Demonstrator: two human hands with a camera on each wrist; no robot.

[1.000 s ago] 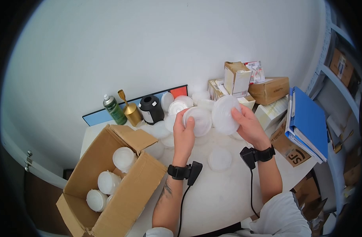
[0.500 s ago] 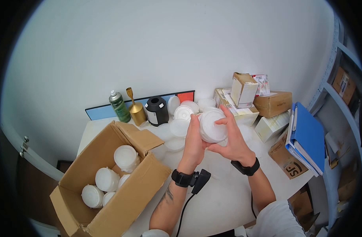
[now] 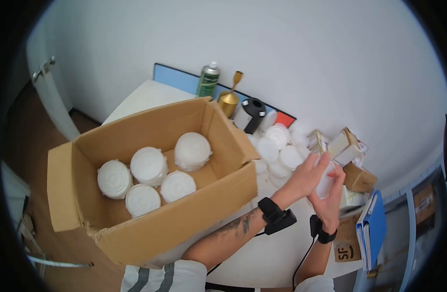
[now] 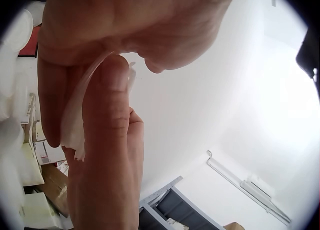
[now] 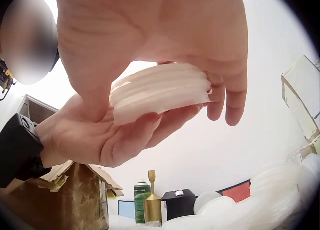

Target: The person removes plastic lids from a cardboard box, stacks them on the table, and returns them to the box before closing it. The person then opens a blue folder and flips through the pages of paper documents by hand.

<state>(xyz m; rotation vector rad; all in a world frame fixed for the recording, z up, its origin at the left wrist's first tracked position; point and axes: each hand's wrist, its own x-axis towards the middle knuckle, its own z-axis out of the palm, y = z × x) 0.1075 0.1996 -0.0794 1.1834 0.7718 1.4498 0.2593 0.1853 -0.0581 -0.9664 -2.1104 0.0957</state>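
Observation:
Between my two hands is a short stack of translucent white plastic lids (image 5: 157,92), standing nearly on edge in the head view. My left hand (image 3: 301,181) holds it from the left side; in the right wrist view its fingers curl along the stack's underside. From the other side my right hand (image 3: 329,202) grips the rim, thumb on one edge and fingers on the opposite one. Left of the hands a cardboard box (image 3: 184,224) contains several similar stacks of lids (image 3: 192,150). Loose lids (image 3: 278,137) lie heaped just behind the hands.
Along the wall stand a green spray can (image 3: 209,80), a gold candlestick-like object (image 3: 228,103) and a black-and-white cylinder (image 3: 250,114). Small cartons (image 3: 360,177) and a blue binder (image 3: 373,224) occupy the right. The box's raised flap (image 3: 235,134) stands near the left forearm.
Separate lids held in each hand came together into one stack between both hands. The head view has swung left toward the box, and the hands now appear farther right.

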